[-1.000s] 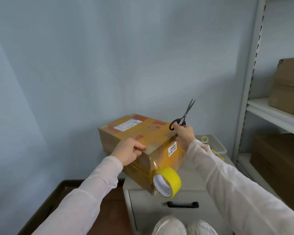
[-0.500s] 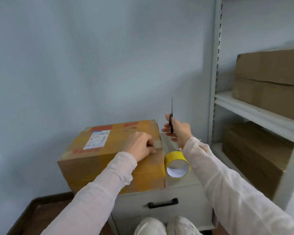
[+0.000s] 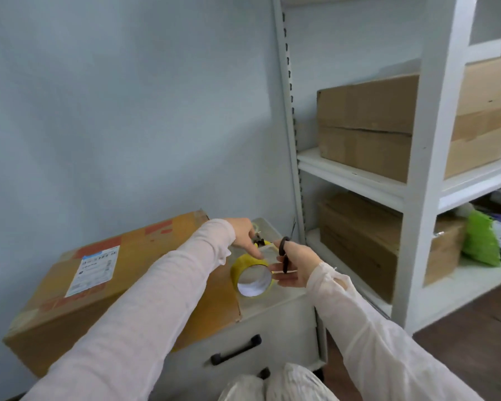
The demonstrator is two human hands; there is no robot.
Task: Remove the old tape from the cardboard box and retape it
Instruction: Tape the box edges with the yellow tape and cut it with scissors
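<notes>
Glossy taped cardboard box [image 3: 122,285] lies on the white surface [image 3: 275,299]. Just right of it, left grip [image 3: 245,235] touches the round yellow tape roll [image 3: 252,273], hold unclear; right grip [image 3: 297,266] curls round black-handled scissors [image 3: 285,256].

A: Which markings can you read in this view?
B: None. The white shipping label [image 3: 94,270] at the lower left of the frame, on the top face of your cardboard box [image 3: 156,247], carries a blue header band and rows of dark print, all too blurred to read.
A: And the red patches [image 3: 160,227] near it?
B: Colour blocks only; no letters resolve.
</notes>
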